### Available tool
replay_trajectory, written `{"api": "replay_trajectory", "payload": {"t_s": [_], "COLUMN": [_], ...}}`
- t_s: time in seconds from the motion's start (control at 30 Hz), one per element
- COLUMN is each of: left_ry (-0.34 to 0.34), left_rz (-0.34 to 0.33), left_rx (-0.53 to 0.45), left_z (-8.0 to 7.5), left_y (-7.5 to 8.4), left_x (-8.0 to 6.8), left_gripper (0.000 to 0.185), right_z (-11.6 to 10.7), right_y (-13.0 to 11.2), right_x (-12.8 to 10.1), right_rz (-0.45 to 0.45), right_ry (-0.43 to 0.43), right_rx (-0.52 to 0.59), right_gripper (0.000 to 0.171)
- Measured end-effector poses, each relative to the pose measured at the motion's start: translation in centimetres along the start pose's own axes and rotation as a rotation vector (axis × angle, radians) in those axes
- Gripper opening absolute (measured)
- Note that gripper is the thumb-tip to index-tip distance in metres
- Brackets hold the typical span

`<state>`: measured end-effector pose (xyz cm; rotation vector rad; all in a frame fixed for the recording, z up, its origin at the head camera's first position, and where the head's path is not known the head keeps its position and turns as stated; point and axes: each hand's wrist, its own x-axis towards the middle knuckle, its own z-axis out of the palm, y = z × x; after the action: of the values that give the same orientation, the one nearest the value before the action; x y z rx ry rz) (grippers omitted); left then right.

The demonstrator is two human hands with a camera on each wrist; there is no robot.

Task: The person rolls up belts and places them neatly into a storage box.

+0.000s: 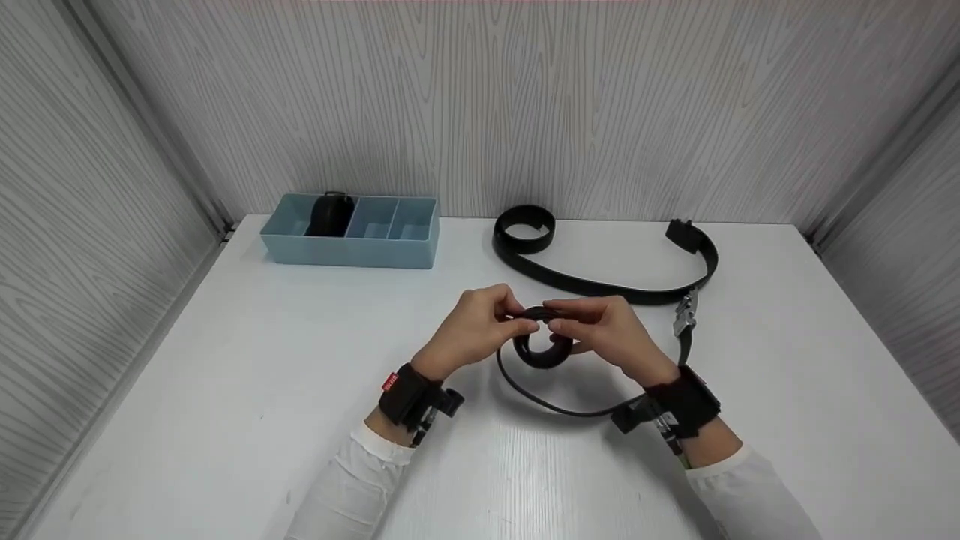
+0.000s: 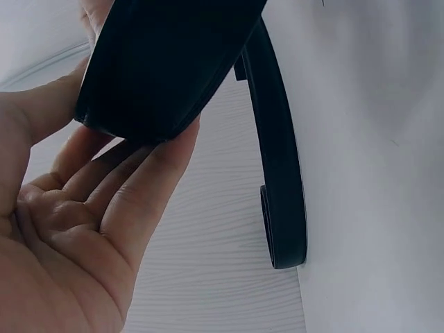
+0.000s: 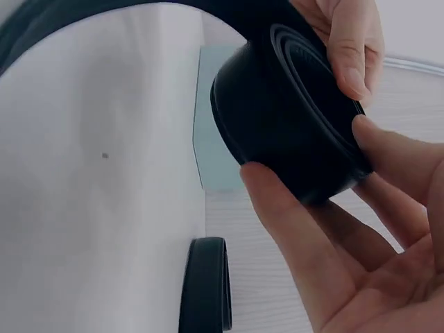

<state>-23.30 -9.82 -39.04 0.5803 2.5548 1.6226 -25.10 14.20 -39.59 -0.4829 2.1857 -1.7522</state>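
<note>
Both hands hold a black belt (image 1: 543,360) just above the table, part of it rolled into a tight coil. My left hand (image 1: 472,330) pinches the coil's left side between thumb and fingers. On the other side my right hand (image 1: 611,334) grips it, the thumb on its edge, as the right wrist view shows. From the coil (image 3: 270,118) the belt's loose length sweeps down in a curve and passes behind the right wrist. It seems to lead up to a silver buckle (image 1: 685,313), which lies against a second black belt (image 1: 585,286).
Beyond the hands, the second belt lies on the white table (image 1: 225,390), its left end curled and its right end bent back. A blue divided box (image 1: 352,253) at the back left holds a rolled black item (image 1: 331,215). Wood-grain panels (image 1: 480,97) enclose the back and sides.
</note>
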Motion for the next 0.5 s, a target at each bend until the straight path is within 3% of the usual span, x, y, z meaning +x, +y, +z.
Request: {"api": "replay_trajectory", "payload": {"t_s": [0.27,0.5], "left_ry": [0.091,0.093], "left_rz": [-0.053,0.008], "left_rx": [-0.057,-0.037], "left_z": [0.07,0.04], "left_y": [-0.07,-0.02], "left_x": [0.13,0.04], "left_gripper": [0.023,0.022], "right_z": [0.44,0.26], "right_y": [0.23,0.12], "right_x": [0.28,0.28], "right_rz": [0.000,-0.002], "right_ry": [0.127,0.105], "right_rx": [0.132,0.088], "right_gripper": [0.040,0.040]}}
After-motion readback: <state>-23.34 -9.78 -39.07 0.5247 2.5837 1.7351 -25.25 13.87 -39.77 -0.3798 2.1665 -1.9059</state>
